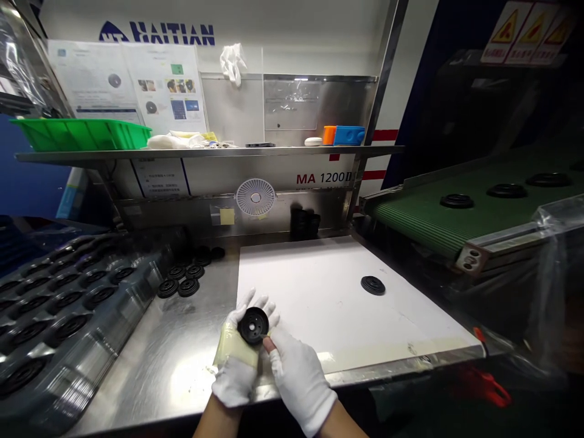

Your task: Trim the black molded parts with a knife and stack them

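Right hand (298, 371), black disc (255, 316), HAITIAN lettering (171, 34), "MA 1200" (325, 178)

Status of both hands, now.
Left hand: holding a black disc.
Right hand: partly closed at the disc's edge; whether it grips anything cannot be told.

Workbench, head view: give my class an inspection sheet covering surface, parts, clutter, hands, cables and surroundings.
Surface: metal bench, partly under white mat.
Parts: black disc in left hand; second disc on mat; loose discs beside tray, which holds more.
Clutter: green bin, white fabric and blue thing on shelf.
Hands: both gloved; right hand at black disc's edge, one fingertip bare.
Cables: nothing seen for certain.
Surroundings: conveyor at right carrying discs; fan at back.
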Available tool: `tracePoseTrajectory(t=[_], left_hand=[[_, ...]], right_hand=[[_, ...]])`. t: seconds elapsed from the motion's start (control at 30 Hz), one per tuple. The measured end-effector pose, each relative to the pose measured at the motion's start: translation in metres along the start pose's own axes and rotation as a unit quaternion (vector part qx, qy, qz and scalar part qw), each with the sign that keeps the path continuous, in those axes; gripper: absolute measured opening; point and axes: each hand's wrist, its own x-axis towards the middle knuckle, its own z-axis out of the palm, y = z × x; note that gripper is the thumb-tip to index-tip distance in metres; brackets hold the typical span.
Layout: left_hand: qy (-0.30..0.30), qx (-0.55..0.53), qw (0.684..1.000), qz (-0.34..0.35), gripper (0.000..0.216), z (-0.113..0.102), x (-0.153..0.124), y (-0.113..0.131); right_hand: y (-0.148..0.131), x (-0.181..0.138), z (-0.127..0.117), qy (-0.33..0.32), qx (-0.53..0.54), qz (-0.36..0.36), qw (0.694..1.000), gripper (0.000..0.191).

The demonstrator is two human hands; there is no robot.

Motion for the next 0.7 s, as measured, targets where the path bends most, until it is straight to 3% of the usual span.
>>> tracePoseTrajectory(t=[0.1, 0.33, 0.5, 0.7], left_hand=[[-0.014, 0.012, 1.000, -0.024, 0.039, -0.003, 0.000, 0.003], [0.021, 0.015, 0.999, 0.037, 0.021, 0.003, 0.004, -0.002], [0.051, -0.010, 0.996, 0.071, 0.024, 0.002, 0.008, -0.003], [-0.013, 0.011, 1.000, -0.006, 0.034, -0.002, 0.008, 0.002]], right_hand=[[0.006, 0.003, -0.003, 0.003, -0.003, 0.011, 1.000, 0.024], [0.004, 0.002, 0.006, 0.016, -0.018, 0.023, 0.999, 0.027], [-0.007, -0.001, 0.009, -0.003, -0.012, 0.028, 1.000, 0.031], [-0.001, 0.002, 0.003, 0.015, 0.013, 0.016, 1.000, 0.025]])
